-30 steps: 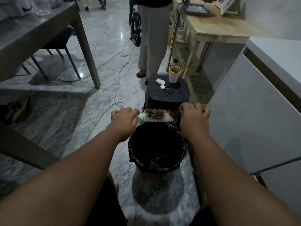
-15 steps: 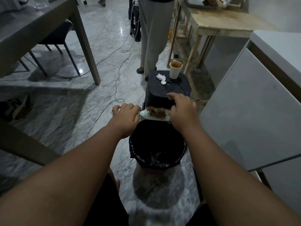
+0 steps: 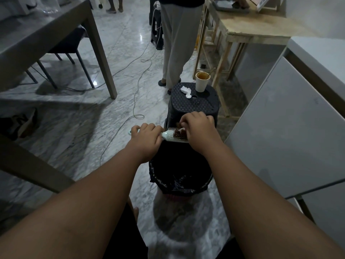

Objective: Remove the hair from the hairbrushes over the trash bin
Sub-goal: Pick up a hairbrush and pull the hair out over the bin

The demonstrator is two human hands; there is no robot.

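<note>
Left hand (image 3: 146, 138) grips the hairbrush (image 3: 172, 137) handle; right hand (image 3: 199, 132) pinches hair (image 3: 177, 135), trash bin (image 3: 180, 181) at 6 o'clock below.

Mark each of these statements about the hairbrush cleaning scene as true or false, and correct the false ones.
1. The left hand holds the hairbrush by its handle. True.
2. The right hand rests on the paper cup. False: it is at the brush's bristles, on the brown hair; the paper cup stands untouched on the black stool.
3. The brush is held above the trash bin, which is lined with a black bag. True.
4. The paper cup lies tipped over on the floor. False: it stands upright on the stool.
5. A crumpled white tissue lies on the stool beside the cup. True.
</note>
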